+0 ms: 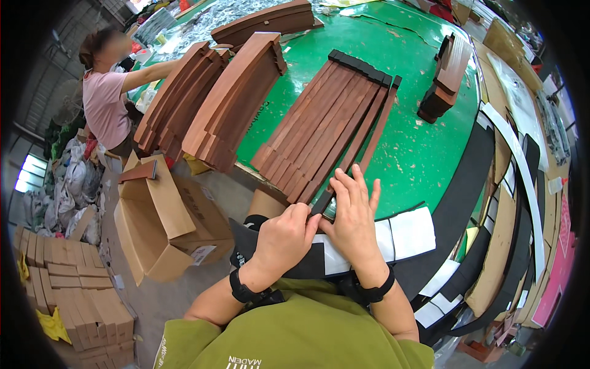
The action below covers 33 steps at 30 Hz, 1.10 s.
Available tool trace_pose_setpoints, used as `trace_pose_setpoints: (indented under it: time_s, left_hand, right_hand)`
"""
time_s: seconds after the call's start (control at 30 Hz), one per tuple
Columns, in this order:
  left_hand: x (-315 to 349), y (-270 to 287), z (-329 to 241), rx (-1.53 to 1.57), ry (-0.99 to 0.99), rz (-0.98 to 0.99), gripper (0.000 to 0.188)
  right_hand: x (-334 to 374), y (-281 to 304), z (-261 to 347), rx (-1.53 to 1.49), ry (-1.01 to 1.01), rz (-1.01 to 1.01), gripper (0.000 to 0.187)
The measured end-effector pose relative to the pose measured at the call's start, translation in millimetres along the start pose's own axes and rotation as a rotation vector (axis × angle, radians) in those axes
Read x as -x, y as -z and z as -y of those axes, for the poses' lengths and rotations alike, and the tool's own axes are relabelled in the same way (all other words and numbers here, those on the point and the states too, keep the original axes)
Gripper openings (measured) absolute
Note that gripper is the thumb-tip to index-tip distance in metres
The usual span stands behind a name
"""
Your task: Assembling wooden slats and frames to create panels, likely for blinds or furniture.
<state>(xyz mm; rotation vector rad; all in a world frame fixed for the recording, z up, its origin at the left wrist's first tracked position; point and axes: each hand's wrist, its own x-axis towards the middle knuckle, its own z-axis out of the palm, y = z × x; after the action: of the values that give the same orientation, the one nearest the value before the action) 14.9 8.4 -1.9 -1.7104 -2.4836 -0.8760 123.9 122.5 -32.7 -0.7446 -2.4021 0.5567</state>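
Note:
Reddish-brown wooden slats (316,132) lie side by side on the green tabletop, with black strips (362,66) across their far ends. My left hand (283,240) is closed at the near end of one slat, its thumb and finger pinching a small black strip (323,200). Stretched over the same slat end, my right hand (353,215) has its fingers extended and its thumb close to the left thumb. One separate slat (380,123) lies at an angle along the right side of the row. Part of the black strip is hidden by my fingers.
Stacks of curved wooden slats (236,101) stand to the left, and another bundle (447,77) at the far right. Black sheets with white patches (413,234) lie by the table's near edge. An open cardboard box (178,215) stands on the floor. A person (107,101) reaches across at left.

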Motion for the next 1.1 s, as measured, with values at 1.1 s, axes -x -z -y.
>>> trace_pose_setpoints:
  time_s: [1.1]
  left_hand:
    - [-3.0,-2.8,0.4,0.034,-0.006,0.040,0.019]
  right_hand:
    - [0.8,0.2,-1.4,0.044,0.017,0.029,0.074]
